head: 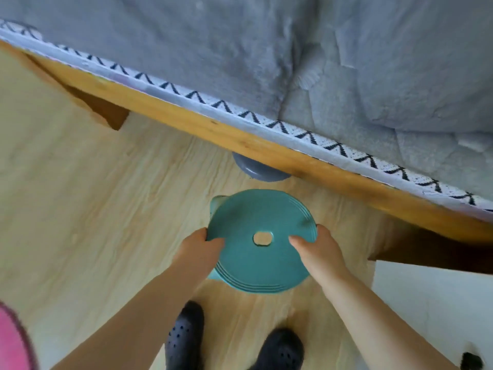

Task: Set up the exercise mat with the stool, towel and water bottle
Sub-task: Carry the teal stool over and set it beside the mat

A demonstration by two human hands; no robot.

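In the head view we look straight down at a pale wood-grain floor [80, 198] beside a bed. A round teal plastic stool [260, 240] sits in the middle of the frame, seen from above, with raised rings near its rim and a small oblong hole at the centre of its seat. The left hand [198, 249] grips the seat's left edge: its thumb lies on top and its fingers [205, 233] curl under the rim. The right hand [318, 249] grips the right edge in the same way, thumb on top and fingers wrapped round the rim. We cannot tell whether the stool's legs touch the floor.

Just beyond the stool, a grey rounded object [260, 169] peeks out from under the bed; we cannot tell what it is. The bed's honey-coloured wooden frame [213, 129] runs diagonally from upper left to right. Above it lies a white sheet edge with a black zigzag pattern [221, 105], and over that a rumpled grey blanket [240, 44].

Below the stool we see two dark perforated clogs [184, 340] on the person's feet. A pink object [10, 340] shows at the bottom left corner, and a white surface [432, 303] fills the lower right.
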